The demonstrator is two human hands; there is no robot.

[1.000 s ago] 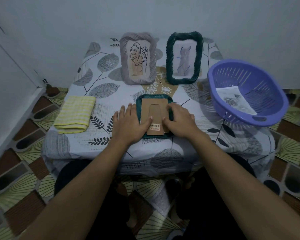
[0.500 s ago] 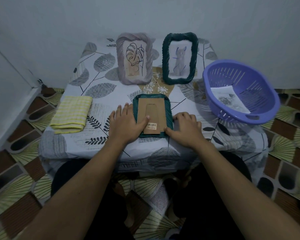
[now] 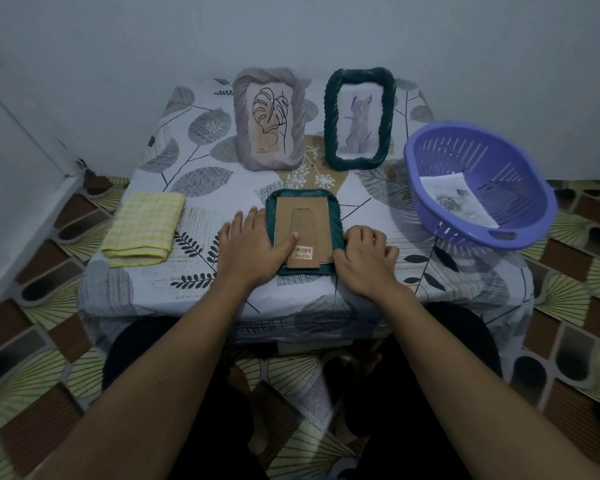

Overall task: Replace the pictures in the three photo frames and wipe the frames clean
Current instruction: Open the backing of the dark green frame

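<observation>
Face-down green frame [image 3: 302, 194] (likely light, stiff, breakable, best held at the rim) is pressed by flat left hand [image 3: 253, 244] and gripped by curled fingers of right hand [image 3: 365, 259].

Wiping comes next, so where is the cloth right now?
In the head view, the yellow cloth lies folded at the table's left edge, left of the left hand and the face-down green frame.

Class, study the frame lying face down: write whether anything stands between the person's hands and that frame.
Nothing visible does. The left hand lies flat over the left rim of the face-down frame, thumb on the cardboard backing. The right hand has its curled fingers against the right rim.
</observation>
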